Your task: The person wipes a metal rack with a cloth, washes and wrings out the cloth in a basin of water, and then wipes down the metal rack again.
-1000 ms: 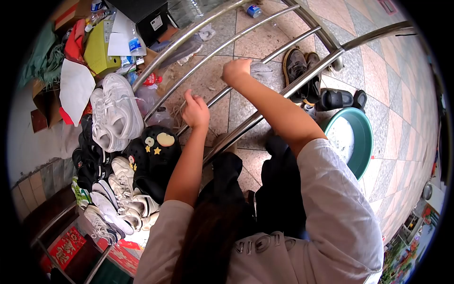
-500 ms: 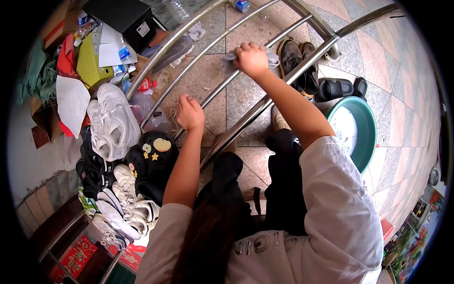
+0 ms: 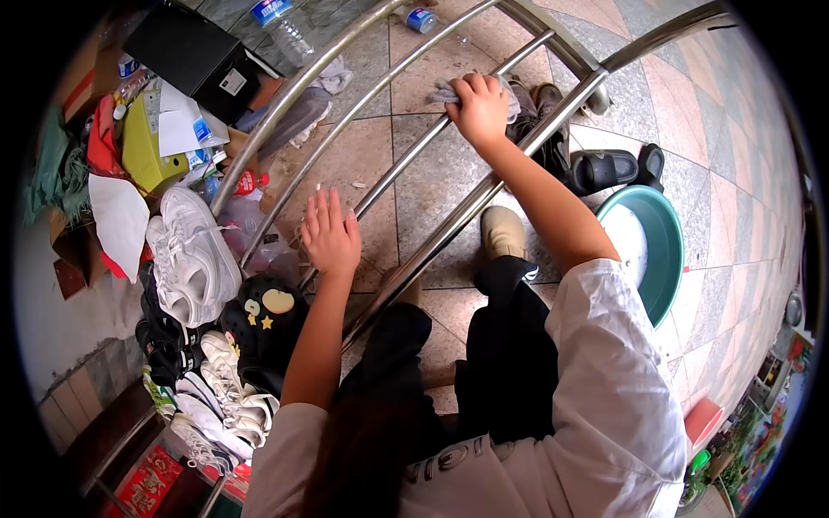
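My right hand (image 3: 480, 108) is wrapped around a grey cloth (image 3: 445, 92), pressing it against a thin bar of the metal rack (image 3: 404, 164). Parts of the cloth stick out on both sides of the fingers. My left hand (image 3: 331, 233) is open over the rack's lower left part, fingers stretched and a little apart, with nothing held. Whether its palm touches a bar is hidden. A black clog (image 3: 268, 324) with star and round charms lies just below the left hand. White sneakers (image 3: 192, 259) sit to its left.
A green basin (image 3: 673, 250) with sudsy water stands at the right, beside black slippers (image 3: 604, 171). Dark shoes (image 3: 550, 142) lie beyond the rack. At the left are a black box (image 3: 199, 65), a yellow box (image 3: 151, 142), plastic bottles (image 3: 281, 30) and piled shoes (image 3: 229, 388).
My left hand has gone from curled to spread fingers. The right hand and cloth have slid along the bar toward its far end. The view has shifted slightly.
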{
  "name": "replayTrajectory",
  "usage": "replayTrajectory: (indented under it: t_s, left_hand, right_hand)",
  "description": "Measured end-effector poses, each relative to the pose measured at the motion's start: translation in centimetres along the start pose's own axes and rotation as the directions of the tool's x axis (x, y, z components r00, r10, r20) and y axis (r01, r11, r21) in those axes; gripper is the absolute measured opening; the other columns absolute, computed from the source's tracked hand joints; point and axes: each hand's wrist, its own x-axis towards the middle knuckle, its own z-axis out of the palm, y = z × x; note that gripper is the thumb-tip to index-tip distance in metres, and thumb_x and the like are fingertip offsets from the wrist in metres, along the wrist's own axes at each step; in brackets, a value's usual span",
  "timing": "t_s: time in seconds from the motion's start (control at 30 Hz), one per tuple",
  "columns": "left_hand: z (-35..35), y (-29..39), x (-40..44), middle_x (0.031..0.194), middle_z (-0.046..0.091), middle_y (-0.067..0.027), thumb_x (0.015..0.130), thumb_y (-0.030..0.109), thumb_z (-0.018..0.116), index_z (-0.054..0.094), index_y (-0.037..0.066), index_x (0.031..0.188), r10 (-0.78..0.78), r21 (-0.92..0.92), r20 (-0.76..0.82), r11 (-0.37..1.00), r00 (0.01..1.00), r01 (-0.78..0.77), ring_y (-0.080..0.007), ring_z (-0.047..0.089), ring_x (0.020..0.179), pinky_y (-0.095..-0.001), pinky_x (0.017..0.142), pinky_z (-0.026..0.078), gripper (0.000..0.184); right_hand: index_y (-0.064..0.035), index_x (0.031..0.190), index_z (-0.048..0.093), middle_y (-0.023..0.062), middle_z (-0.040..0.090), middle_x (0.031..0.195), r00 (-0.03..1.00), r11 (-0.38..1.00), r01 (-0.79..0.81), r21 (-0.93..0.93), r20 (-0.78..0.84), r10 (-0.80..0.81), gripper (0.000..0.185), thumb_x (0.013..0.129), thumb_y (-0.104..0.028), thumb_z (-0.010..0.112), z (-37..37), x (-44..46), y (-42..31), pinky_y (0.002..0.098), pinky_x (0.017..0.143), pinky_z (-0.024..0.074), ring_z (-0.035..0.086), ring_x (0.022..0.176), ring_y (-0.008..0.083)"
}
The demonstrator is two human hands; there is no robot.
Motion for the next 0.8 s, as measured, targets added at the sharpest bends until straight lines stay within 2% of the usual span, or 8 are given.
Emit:
replayTrajectory:
  t_s: [0.1, 0.13, 0.27, 0.4, 0.53, 0.67, 0.77, 0.8]
  left_hand:
    - [0.1, -0.2, 0.3, 0.136, 0.033, -0.0098, 0.085, 0.031, 0.043, 0.036, 0.012, 0.130, -0.009, 0.001, 0.013, 1.000, 1.000, 0.009, -0.0264, 0.031, 0.124, -0.0421, 0.098, 0.025, 0.049]
    - [0.1, -0.2, 0.1, 0.135, 0.034, -0.0099, 0.085, 0.030, 0.043, 0.036, 0.012, 0.130, -0.016, 0.002, 0.007, 1.000, 1.000, 0.016, -0.0268, 0.032, 0.123, -0.0422, 0.098, 0.025, 0.049]
    - [0.0, 0.3, 0.1, 0.135, 0.034, -0.0093, 0.086, 0.030, 0.041, 0.035, 0.011, 0.130, -0.039, -0.032, -0.010, 0.999, 0.999, 0.039, -0.0265, 0.031, 0.124, -0.0425, 0.098, 0.025, 0.048]
    - [0.3, 0.2, 0.2, 0.132, 0.039, -0.0087, 0.087, 0.030, 0.041, 0.040, 0.011, 0.128, -0.035, -0.011, -0.047, 0.999, 0.998, 0.034, -0.0264, 0.035, 0.121, -0.0413, 0.097, 0.027, 0.045]
    - [0.2, 0.3, 0.2, 0.129, 0.042, -0.0083, 0.087, 0.029, 0.041, 0.043, 0.011, 0.125, -0.032, -0.012, -0.060, 0.999, 0.998, 0.031, -0.0265, 0.038, 0.119, -0.0407, 0.096, 0.029, 0.043]
    - [0.2, 0.4, 0.3, 0.127, 0.044, -0.0084, 0.087, 0.029, 0.042, 0.043, 0.010, 0.124, -0.021, -0.018, -0.068, 1.000, 0.997, 0.020, -0.0265, 0.039, 0.116, -0.0405, 0.095, 0.029, 0.042]
    - [-0.1, 0.6, 0.2, 0.125, 0.045, -0.0086, 0.087, 0.029, 0.042, 0.044, 0.010, 0.123, -0.027, -0.019, -0.078, 0.999, 0.997, 0.026, -0.0263, 0.040, 0.115, -0.0405, 0.095, 0.029, 0.041]
    - [-0.2, 0.6, 0.3, 0.125, 0.045, -0.0087, 0.087, 0.029, 0.042, 0.044, 0.010, 0.123, -0.031, -0.016, -0.078, 0.999, 0.996, 0.030, -0.0261, 0.040, 0.115, -0.0406, 0.095, 0.029, 0.041]
  right_hand:
    - [-0.0169, 0.089, 0.058, 0.0014, 0.051, 0.093, 0.994, 0.980, -0.040, 0.193, 0.110, 0.019, 0.037, 0.055, -0.020, 0.070, -2.1, -3.5, -7.0, 0.0394, 0.076, 0.0355, 0.045, 0.095, 0.0239]
    - [-0.0151, 0.090, 0.057, 0.0036, 0.051, 0.097, 0.982, 0.934, -0.174, 0.312, 0.123, 0.142, 0.035, 0.057, -0.017, 0.069, -2.3, -5.0, -9.9, 0.0403, 0.079, 0.0347, 0.044, 0.097, 0.0259]
    - [-0.0071, 0.095, 0.050, 0.0146, 0.043, 0.108, 0.842, 0.537, -0.485, 0.690, 0.205, 0.498, 0.040, 0.059, -0.008, 0.068, -0.6, -7.5, -13.3, 0.0415, 0.090, 0.0319, 0.038, 0.103, 0.0352]
    - [-0.0052, 0.096, 0.049, 0.0169, 0.038, 0.114, 0.693, 0.419, -0.568, 0.709, 0.136, 0.708, 0.041, 0.060, -0.008, 0.068, 1.0, -5.5, -10.3, 0.0410, 0.091, 0.0320, 0.037, 0.106, 0.0355]
    - [-0.0054, 0.099, 0.050, 0.0174, 0.031, 0.125, 0.703, 0.571, -0.612, 0.547, 0.044, 0.710, 0.044, 0.059, -0.009, 0.069, 1.7, -2.5, -5.1, 0.0424, 0.094, 0.0311, 0.031, 0.116, 0.0372]
    - [-0.0049, 0.116, 0.039, 0.0173, 0.024, 0.131, 0.481, 0.419, -0.776, 0.471, 0.012, 0.877, 0.069, 0.057, -0.017, 0.073, 1.7, 0.2, -3.3, 0.0421, 0.097, 0.0292, 0.025, 0.122, 0.0364]
    - [-0.0025, 0.123, 0.030, 0.0163, 0.018, 0.135, 0.002, -0.094, -0.924, 0.370, 0.252, 0.968, 0.079, 0.060, -0.023, 0.072, 1.3, 1.0, -4.0, 0.0466, 0.098, 0.0254, 0.021, 0.125, 0.0351]
    - [-0.0005, 0.120, 0.034, 0.0168, 0.026, 0.129, -0.016, -0.237, -0.872, 0.429, 0.458, 0.889, 0.073, 0.062, -0.023, 0.071, 0.9, 1.2, -3.8, 0.0470, 0.093, 0.0308, 0.030, 0.118, 0.0339]
